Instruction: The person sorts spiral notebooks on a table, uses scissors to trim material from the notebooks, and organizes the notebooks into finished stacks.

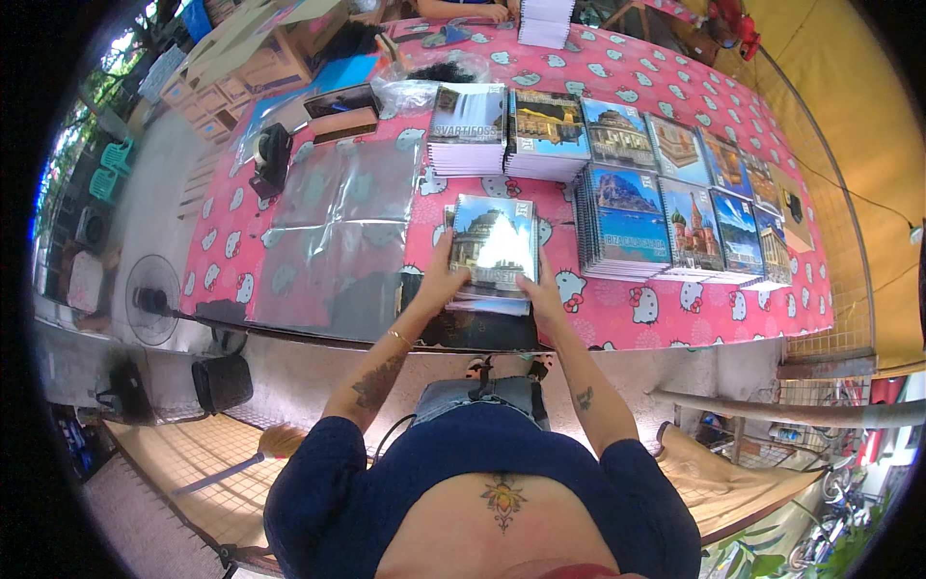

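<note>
You grip a stack of spiral notebooks (493,253) by its sides, left hand (439,283) and right hand (543,292) both closed on it, at the near edge of the pink patterned table (617,328), just beside clear plastic sheets (333,232).

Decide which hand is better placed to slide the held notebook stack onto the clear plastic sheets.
Probably left: the left hand grips the notebook stack on the side nearest the plastic sheets; the right hand is farther.
</note>
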`<state>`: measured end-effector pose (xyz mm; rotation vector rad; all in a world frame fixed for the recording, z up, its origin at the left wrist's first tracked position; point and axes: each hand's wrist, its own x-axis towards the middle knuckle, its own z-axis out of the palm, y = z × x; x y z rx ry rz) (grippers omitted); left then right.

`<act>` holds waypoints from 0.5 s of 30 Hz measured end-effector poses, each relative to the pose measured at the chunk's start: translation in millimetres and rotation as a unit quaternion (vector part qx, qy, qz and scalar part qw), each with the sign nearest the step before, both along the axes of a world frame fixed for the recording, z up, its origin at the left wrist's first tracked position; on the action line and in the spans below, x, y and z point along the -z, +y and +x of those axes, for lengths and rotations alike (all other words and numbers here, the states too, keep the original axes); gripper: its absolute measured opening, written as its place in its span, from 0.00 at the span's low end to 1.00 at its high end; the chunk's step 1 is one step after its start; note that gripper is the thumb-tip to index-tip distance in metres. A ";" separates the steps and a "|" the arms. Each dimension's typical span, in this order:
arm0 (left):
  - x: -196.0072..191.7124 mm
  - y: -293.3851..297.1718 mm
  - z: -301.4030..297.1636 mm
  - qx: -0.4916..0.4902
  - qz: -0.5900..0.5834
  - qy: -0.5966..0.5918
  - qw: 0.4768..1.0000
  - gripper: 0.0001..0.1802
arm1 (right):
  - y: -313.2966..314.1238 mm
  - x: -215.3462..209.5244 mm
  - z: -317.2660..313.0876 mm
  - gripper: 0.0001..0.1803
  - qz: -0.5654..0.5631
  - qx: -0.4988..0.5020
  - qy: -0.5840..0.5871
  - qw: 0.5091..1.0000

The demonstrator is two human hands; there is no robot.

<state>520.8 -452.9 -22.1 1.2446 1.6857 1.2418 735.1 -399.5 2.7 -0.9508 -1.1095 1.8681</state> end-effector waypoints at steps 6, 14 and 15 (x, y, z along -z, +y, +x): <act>14.9 7.5 -0.6 -0.017 0.001 0.053 0.998 0.47 | 24.3 42.6 -0.1 0.42 0.127 -0.001 -0.088 0.988; -96.6 75.4 66.1 -0.084 0.128 0.214 0.965 0.33 | 139.5 -105.4 150.6 0.29 0.371 0.184 -0.258 0.873; -109.2 104.6 91.9 -0.071 0.164 0.183 0.967 0.31 | 194.8 -98.3 195.9 0.28 0.505 0.201 -0.424 0.724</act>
